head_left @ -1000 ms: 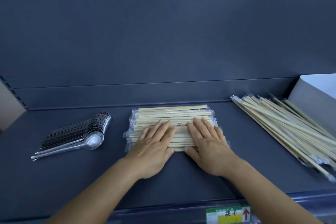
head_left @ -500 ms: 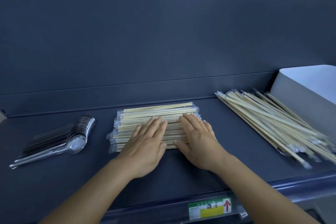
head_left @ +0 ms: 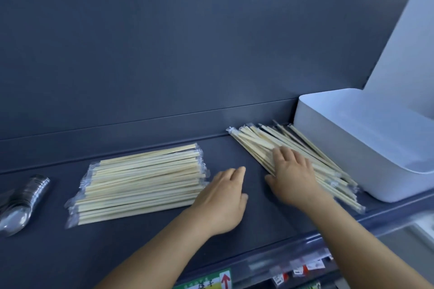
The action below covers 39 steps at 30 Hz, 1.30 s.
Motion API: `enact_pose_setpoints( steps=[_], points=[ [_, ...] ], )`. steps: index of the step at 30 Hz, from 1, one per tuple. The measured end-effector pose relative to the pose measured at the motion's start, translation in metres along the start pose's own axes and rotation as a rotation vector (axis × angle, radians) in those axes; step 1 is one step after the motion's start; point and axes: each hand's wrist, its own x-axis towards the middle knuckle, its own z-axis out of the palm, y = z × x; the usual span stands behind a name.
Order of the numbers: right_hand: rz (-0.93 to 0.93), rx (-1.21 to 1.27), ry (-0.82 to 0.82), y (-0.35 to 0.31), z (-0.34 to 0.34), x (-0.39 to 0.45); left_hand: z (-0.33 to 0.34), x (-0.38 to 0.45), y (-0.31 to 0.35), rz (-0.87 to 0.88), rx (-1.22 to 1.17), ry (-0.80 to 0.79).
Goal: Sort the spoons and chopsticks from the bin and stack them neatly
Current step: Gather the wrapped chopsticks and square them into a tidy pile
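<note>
Right hand is lying flat with fingers spread on the loose chopstick pile, which is sitting diagonally on the shelf just beside the white bin. Left hand is hovering open and relaxed between the piles, its edge at the right end of the squared stack — can't tell if it's touching. Nested spoons are sitting at far left, well apart.

Risks as I'm reading it:
- loose pile's near end is lying at the shelf's front lip — a sideways sweep from the right hand is likely sending sticks over the edge
- plastic sleeves are slippery, so a flat palm drag is probably fanning the pile rather than moving it whole
- left hand is sitting close enough to knock the finished stack out of square
- sticks against the bin wall may be jamming on a lift
</note>
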Motion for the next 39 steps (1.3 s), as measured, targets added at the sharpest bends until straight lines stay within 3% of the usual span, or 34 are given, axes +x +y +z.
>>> enact_pose_setpoints(
  steps=[4, 13, 21, 27, 33, 39],
  points=[
    [-0.12, 0.033, 0.004, 0.0, 0.004, 0.001, 0.01, 0.019, 0.011, -0.089, -0.05, -0.092],
    [-0.178, -0.012, 0.006, -0.011, 0.013, 0.008, 0.014, 0.033, 0.013, -0.221, -0.102, -0.085],
    [-0.298, 0.061, -0.004, -0.014, 0.009, 0.017, 0.014, 0.035, 0.016, -0.192, -0.13, -0.044],
    [-0.155, 0.091, -0.087, -0.02, 0.009, 0.02, 0.009, 0.037, 0.014, -0.217, -0.179, -0.084],
    [-0.115, 0.03, -0.024, -0.03, 0.015, 0.027, 0.006, 0.036, 0.011, -0.251, -0.304, -0.083],
    [0.008, 0.209, -0.006, -0.028, 0.002, 0.035, -0.006, 0.036, 0.011, -0.194, -0.539, 0.002]
  ],
)
